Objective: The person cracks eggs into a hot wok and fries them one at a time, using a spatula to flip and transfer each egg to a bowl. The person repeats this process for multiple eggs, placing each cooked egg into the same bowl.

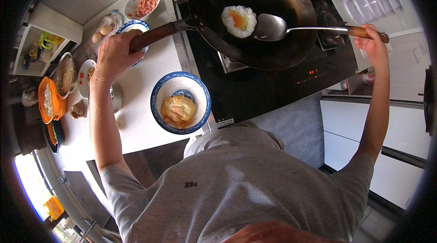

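Note:
My left hand (117, 53) grips the dark wooden handle (158, 34) of a large wok (273, 53), which is tilted over the black cooktop. In the wok lies a fried egg (239, 21), its white set around a bright orange yolk. My right hand (374, 43) holds the wooden end of a metal wok spatula (273, 27). The spatula's blade rests against the wok, its edge at the egg's right side. Nearer my body, a blue-rimmed bowl (157, 103) on the counter holds a browned fried egg (179, 109).
Left of the induction cooktop (266, 96), the white counter (136, 120) bears a bowl of cut raw meat (146, 6), a second blue-rimmed bowl (141, 24) partly behind my left hand, two whole eggs (101, 34) and an orange basket (59, 106). White drawers (344, 116) stand at right.

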Tool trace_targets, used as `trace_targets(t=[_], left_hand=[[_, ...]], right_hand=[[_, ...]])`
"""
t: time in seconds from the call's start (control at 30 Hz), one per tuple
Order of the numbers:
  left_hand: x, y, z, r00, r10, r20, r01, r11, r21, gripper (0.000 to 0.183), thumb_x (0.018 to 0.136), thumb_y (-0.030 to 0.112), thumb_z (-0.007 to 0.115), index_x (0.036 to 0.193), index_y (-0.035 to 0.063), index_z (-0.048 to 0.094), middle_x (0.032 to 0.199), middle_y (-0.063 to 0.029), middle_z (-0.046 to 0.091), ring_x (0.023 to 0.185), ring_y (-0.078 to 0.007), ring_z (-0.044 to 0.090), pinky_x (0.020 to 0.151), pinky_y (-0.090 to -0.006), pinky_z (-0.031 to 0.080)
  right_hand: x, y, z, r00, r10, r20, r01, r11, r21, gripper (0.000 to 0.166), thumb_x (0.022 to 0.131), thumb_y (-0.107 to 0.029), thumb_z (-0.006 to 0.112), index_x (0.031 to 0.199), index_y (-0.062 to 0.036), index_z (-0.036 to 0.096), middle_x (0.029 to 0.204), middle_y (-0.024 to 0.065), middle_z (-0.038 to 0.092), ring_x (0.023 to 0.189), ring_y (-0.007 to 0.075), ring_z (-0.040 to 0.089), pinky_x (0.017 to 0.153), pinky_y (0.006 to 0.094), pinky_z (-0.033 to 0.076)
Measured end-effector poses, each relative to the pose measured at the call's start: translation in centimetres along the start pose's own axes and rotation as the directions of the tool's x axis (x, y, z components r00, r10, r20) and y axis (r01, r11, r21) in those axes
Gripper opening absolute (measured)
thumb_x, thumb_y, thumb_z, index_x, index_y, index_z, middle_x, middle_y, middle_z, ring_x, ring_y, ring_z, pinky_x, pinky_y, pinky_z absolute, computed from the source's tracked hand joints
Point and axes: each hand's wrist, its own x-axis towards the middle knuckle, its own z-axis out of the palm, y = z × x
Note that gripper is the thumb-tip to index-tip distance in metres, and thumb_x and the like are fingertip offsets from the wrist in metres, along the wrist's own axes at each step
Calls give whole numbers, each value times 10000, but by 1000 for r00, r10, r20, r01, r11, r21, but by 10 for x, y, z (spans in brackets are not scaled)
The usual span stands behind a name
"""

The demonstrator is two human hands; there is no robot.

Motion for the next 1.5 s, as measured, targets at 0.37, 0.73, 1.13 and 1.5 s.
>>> trace_targets(t=[0.37, 0.73, 1.13, 1.5], left_hand=[[-6, 2, 2, 994, 32, -104, -32, 999, 2, 339, 661, 181, 676, 991, 150, 608, 834, -83, 648, 766, -273, 617, 693, -388, 484], [1, 3, 2, 999, -23, -30, 21, 999, -40, 435, 642, 230, 701, 1052, 134, 593, 913, -98, 648, 837, -295, 619, 738, -399, 493], [-1, 1, 4, 997, 19, -71, -16, 999, 29, 351, 664, 183, 698, 1001, 140, 608, 831, -88, 646, 766, -272, 621, 699, -386, 485], [-4, -4, 6, 995, 44, -88, -48, 998, -43, 334, 662, 160, 684, 985, 128, 606, 824, -86, 646, 766, -268, 618, 697, -373, 483]], right_hand=[[9, 17, -2, 999, 39, 7, -39, 999, 26, 296, 872, -280, 502, 1095, -83, 499, 894, 134, 616, 710, 187, 610, 628, 294, 488], [15, 68, 48, 996, 54, 68, -71, 954, 291, 285, 887, -278, 492, 1094, -83, 514, 951, 169, 622, 773, 226, 628, 590, 302, 504], [-5, 63, 67, 984, -5, -178, 70, 930, 362, 301, 865, -244, 548, 1091, -45, 537, 956, 177, 628, 805, 241, 636, 691, 307, 504], [-90, -77, 158, 823, -536, 188, 555, 685, -473, 180, 767, -69, 609, 934, -2, 614, 878, 110, 628, 827, 204, 625, 733, 281, 495]])
